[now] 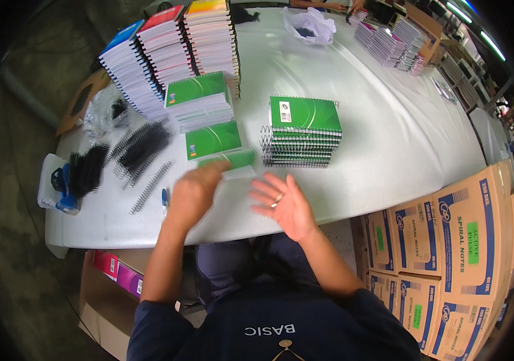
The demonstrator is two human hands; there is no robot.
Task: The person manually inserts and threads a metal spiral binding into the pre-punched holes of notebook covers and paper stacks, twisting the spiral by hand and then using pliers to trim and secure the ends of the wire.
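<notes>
My left hand (193, 194) is closed, with its fingertips at the near edge of a motion-blurred green-covered notebook (237, 160), which it appears to grip. White pages show under that cover. My right hand (287, 206) is open beside it, palm up with fingers spread and a ring on one finger; it holds nothing. Just beyond the left hand lies another green notebook (213, 141), and behind that rises a stack of unbound green notebooks (200, 90). To the right stands a pile of spiral-bound green notebooks (305, 114), their wire coils showing along the edges.
Tall stacks of blue (126, 66), red (163, 51) and yellow-covered notebooks (212, 42) stand far left. Black spiral coils (142, 147) and a blue pen (165, 202) lie left. A white plastic bag (310, 27) is at the back. Cardboard cartons (467, 240) are stacked right of the table (401, 138).
</notes>
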